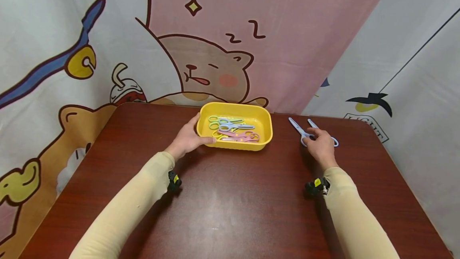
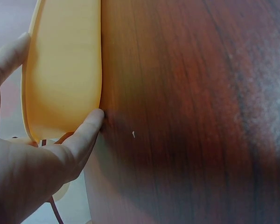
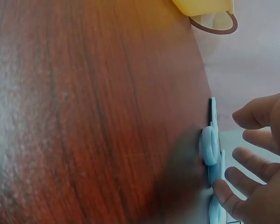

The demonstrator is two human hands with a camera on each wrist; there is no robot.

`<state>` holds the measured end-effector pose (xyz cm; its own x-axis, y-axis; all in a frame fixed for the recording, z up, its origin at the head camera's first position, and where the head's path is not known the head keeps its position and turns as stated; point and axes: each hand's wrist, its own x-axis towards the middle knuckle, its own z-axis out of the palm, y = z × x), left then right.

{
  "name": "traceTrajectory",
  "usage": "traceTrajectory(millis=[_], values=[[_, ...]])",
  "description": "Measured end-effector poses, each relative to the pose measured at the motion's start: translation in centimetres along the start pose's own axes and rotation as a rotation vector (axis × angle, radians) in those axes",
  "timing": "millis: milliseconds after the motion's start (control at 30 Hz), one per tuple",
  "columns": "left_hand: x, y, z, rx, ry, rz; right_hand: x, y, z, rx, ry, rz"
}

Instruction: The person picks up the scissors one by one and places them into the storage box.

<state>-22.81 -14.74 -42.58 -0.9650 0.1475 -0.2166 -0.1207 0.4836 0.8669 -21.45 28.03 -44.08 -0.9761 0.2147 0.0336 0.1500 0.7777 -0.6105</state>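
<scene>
My left hand [image 1: 187, 138] holds the left end of a yellow plastic bin [image 1: 238, 146], thumb at the near corner and a finger at the far side. Inside the bin lie several scissors: blue scissors [image 1: 244, 126], pink scissors [image 1: 233, 134] and green-handled scissors [image 1: 213, 125]. On the table to the right, a pair of light blue scissors [image 1: 296, 126] lies with its blades spread. Over its handles hovers my right hand [image 1: 321, 148], which covers part of them. In the right wrist view the thumb and fingers [image 3: 256, 163] are apart, close above the scissors, gripping nothing.
The dark red-brown wooden table [image 1: 230, 203] carries all of this, and its far edge runs just behind the bin. A cartoon-printed cloth [image 1: 305, 31] hangs behind and beside the table.
</scene>
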Motion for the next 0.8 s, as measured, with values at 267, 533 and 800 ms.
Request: traceTrajectory(millis=[267,533,800], values=[[0.1,-0.2,0.0,-0.002,0.0,0.003,0.1,0.6,0.1,-0.039,-0.03,-0.009],[0.3,-0.2,0.0,-0.001,0.002,0.005,0.4,0.9,0.2,-0.063,-0.025,-0.021],[0.3,-0.3,0.0,-0.001,0.004,0.005,0.6,1.3,0.4,-0.086,-0.01,-0.055]])
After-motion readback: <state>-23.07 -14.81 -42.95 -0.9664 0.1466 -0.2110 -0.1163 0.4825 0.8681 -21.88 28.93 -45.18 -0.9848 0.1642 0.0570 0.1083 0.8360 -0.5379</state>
